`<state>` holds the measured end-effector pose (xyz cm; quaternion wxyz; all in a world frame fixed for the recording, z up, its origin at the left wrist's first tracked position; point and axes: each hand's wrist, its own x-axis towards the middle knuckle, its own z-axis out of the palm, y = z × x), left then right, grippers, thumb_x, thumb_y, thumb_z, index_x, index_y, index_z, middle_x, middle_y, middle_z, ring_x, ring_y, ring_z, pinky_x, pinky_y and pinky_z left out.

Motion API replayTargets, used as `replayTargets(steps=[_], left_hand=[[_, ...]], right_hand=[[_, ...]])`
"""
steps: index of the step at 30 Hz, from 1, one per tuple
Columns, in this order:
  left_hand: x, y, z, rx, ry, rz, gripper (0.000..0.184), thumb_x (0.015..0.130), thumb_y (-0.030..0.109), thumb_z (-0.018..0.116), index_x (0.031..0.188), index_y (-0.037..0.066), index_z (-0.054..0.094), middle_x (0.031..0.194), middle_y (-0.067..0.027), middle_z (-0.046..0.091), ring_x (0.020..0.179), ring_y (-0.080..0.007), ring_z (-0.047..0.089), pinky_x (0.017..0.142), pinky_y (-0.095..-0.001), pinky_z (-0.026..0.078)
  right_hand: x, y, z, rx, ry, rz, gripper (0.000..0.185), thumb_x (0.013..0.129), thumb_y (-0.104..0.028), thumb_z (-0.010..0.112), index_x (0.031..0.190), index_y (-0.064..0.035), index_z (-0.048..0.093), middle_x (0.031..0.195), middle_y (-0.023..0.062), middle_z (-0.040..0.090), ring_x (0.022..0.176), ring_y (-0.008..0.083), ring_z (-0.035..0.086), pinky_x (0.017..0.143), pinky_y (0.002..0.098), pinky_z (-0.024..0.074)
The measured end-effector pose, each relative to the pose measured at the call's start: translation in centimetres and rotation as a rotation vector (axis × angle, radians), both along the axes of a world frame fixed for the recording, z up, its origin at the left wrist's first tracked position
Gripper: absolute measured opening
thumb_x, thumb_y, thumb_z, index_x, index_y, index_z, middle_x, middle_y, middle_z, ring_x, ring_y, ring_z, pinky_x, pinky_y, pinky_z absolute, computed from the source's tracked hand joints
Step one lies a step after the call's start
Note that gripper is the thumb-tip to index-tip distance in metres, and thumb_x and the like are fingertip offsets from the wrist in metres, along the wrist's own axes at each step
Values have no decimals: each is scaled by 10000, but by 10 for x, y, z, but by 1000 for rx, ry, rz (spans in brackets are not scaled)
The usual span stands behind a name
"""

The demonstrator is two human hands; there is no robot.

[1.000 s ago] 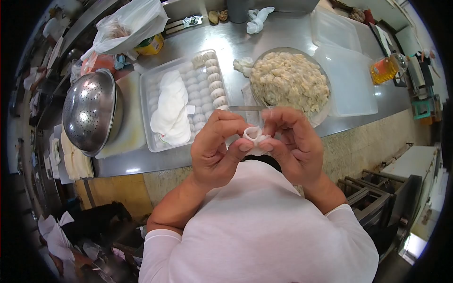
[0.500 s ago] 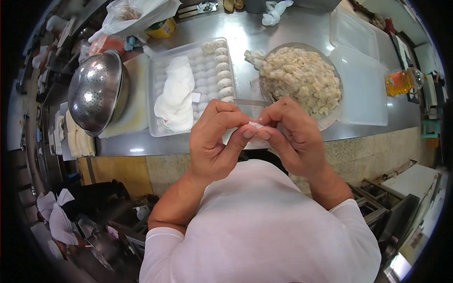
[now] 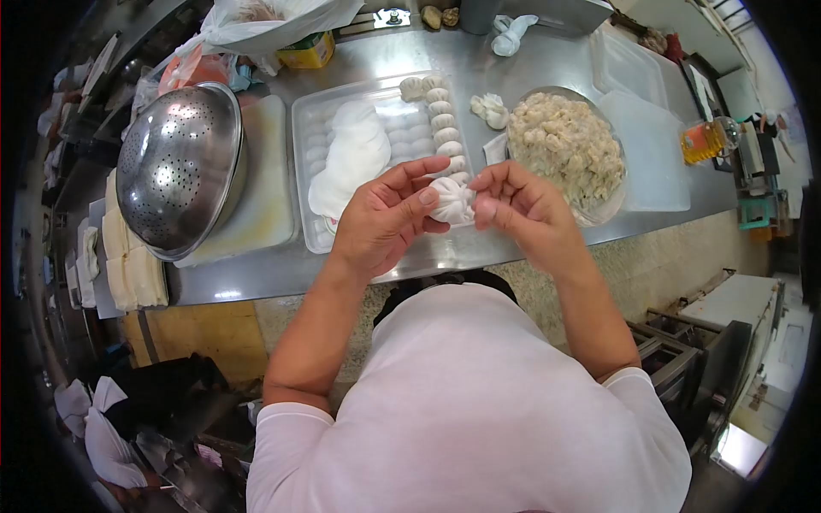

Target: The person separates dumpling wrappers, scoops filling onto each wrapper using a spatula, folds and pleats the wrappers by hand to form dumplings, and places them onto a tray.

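Between my two hands is a round white dumpling point(image 3: 451, 201) with pleats gathered toward its right side. My left hand point(image 3: 385, 209) grips it from the left with thumb and fingers. The thumb and forefinger of my right hand point(image 3: 526, 205) pinch its gathered edge. Just beyond is a clear plastic tray point(image 3: 301, 137) with a row of pleated dumplings point(image 3: 444, 122) along its right side and a stack of flat white wrappers point(image 3: 352, 154) on top. Right of the tray stands a bowl heaped with pale, chunky filling point(image 3: 569, 141).
A steel colander point(image 3: 180, 171) leans over a cutting board point(image 3: 265, 188) on the left. A small lump of dough point(image 3: 489, 111) lies beside the bowl. Plastic lids point(image 3: 654, 162) and a bottle of yellow oil point(image 3: 703, 144) are at the right. A plastic bag point(image 3: 282, 21) sits at the back.
Both hands have tilted and opened out, so the pleated dumpling now shows between them; before, fingertips pinched its top close together. The whole view has shifted slightly.
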<state>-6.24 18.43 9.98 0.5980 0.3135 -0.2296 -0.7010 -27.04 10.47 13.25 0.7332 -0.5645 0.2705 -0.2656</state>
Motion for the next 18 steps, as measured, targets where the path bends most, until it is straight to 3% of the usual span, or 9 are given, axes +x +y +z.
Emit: replayTargets(steps=[2,3,5,6,13,14,15,17,18], left_hand=[[8,2,-1,-36,-45,2,428,976,106,683,1368,-24,569,1173,-97,676,1039,-163,677,878,-346,606],[11,2,-1,-28,-94,2,454,952,83,709,1371,-27,574,1155,-87,674,1027,-148,669,878,-336,604],[15,3,-2,-25,-140,-9,481,928,60,736,1373,-31,578,1138,-77,673,1016,-133,661,878,-327,603],[17,3,-4,-72,-217,1,482,906,50,758,1351,-36,594,1117,-67,669,1003,-120,649,873,-310,596],[14,-5,-3,-85,-434,126,422,871,26,793,1261,-31,641,1045,-32,661,907,-88,610,824,-252,558],[18,-12,-8,-79,-444,131,422,871,26,793,1261,-31,641,1045,-32,661,907,-88,610,824,-252,558],[25,-23,-19,-80,-556,189,439,862,36,803,1262,-22,633,1008,-27,672,863,-73,615,768,-242,542],[43,-47,-33,-77,-672,252,457,852,46,814,1263,-14,624,972,-22,683,819,-58,620,712,-231,527],[54,-61,-38,-74,-953,229,446,837,58,818,1237,-4,633,971,-43,699,814,-84,645,709,-252,536]], right_hand=[[13,7,-8,-198,134,-123,204,1035,-202,619,977,-7,604,787,21,557,710,93,490,639,277,434],[20,11,-8,-203,139,-132,204,1035,-202,619,977,-7,604,787,21,557,710,93,490,639,277,434],[33,19,-7,-527,325,-192,276,1064,-236,561,914,-5,564,748,64,544,681,125,479,618,314,424],[36,21,-11,-550,338,-215,292,1064,-242,562,904,1,551,716,96,527,664,147,477,610,331,423],[39,13,-38,-461,313,-218,307,1062,-284,573,950,2,589,746,68,560,669,125,502,612,298,436],[37,9,-39,-270,253,-226,295,1072,-287,553,999,-7,610,794,36,569,671,94,493,625,266,438],[35,4,-39,-81,192,-233,294,1083,-289,532,1048,-15,631,842,3,578,673,64,484,639,235,439],[21,-8,-45,-86,218,-235,313,1081,-296,530,1119,-4,636,892,12,597,703,55,517,667,217,464],[13,-12,-47,-139,222,-212,285,1072,-271,548,1110,-2,636,890,2,593,715,51,512,669,214,454]])
